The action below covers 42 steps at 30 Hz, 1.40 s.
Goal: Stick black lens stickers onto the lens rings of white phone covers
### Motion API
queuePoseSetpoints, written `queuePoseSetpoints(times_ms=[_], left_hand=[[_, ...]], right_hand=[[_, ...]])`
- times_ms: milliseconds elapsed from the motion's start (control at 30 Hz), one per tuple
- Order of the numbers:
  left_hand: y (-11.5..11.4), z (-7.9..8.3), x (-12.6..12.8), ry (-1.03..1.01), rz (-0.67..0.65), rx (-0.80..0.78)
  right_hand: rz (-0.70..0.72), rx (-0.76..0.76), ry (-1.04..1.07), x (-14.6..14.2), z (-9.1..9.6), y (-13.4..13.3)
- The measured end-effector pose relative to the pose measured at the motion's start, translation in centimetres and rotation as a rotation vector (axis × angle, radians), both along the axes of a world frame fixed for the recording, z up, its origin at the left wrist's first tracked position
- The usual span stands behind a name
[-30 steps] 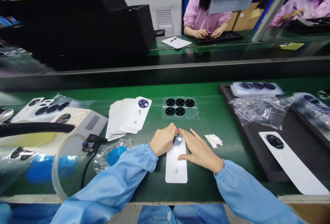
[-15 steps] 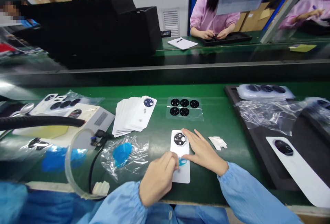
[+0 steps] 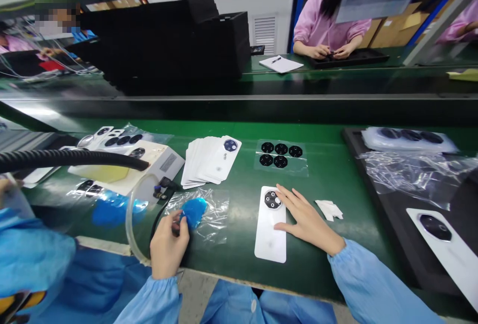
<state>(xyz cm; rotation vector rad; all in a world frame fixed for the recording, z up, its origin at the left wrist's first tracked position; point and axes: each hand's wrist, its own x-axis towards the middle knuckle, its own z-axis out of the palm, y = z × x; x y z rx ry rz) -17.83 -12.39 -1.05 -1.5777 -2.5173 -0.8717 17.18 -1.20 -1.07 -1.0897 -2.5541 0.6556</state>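
A white card shaped like a phone's back (image 3: 270, 237) lies on the green bench, with a black round camera-style piece (image 3: 272, 199) near its top. My right hand (image 3: 304, 217) rests at the card's right edge, fingers stretched out and apart, fingertips by the black piece. My left hand (image 3: 170, 242) is at the crumpled clear plastic bag (image 3: 216, 222) to the left. Its thumb and forefinger are curled into a pinch at the edge of the blue film (image 3: 194, 212) lying there. Beyond it is a fanned stack of white cards (image 3: 209, 160).
A clear sheet with several black discs (image 3: 281, 155) lies behind the card. Crumpled white paper (image 3: 328, 210) is on the right, beside a black tray (image 3: 388, 234) with bagged parts. A white box (image 3: 170, 162), a clear hose (image 3: 131, 209) and a neighbour's blue sleeve (image 3: 33, 254) are on the left.
My left hand has moved left from the white card to the blue film on the bag, taking a small blue piece off the card. My right hand stays on the card. The view has shifted left.
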Motion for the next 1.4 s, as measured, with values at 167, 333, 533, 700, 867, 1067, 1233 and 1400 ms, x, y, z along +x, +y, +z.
queuePoseSetpoints(times_ms=[167,333,533,700,867,1067,1233,1400], left_hand=[[0.3,0.8,1.0,0.084,0.033,-0.012],[0.5,1.8,1.6,0.121,0.059,-0.008],[1.1,2.2,2.7,0.114,0.044,0.104],[2.1,2.2,6.2,0.006,-0.228,0.180],[3.4,1.2,12.8,-0.113,-0.678,0.014],[4.1,-0.1,15.1,-0.149,-0.845,-0.099],[3.9,-0.5,14.8,-0.158,-0.848,-0.137],[4.3,-0.3,14.6,-0.184,-0.850,-0.164]], right_hand=[[-0.024,-0.030,-0.013,-0.2,0.4,0.0],[-0.059,-0.049,-0.007,-0.5,0.6,0.0],[-0.041,-0.056,0.010,-0.2,0.5,-0.2],[0.013,-0.031,0.010,0.1,0.5,-0.4],[0.059,0.018,0.012,0.0,0.4,-0.4],[0.063,0.050,0.027,-0.1,0.5,-0.4],[0.065,0.059,0.038,-0.2,0.5,-0.3],[0.091,0.056,0.045,-0.1,0.4,-0.3]])
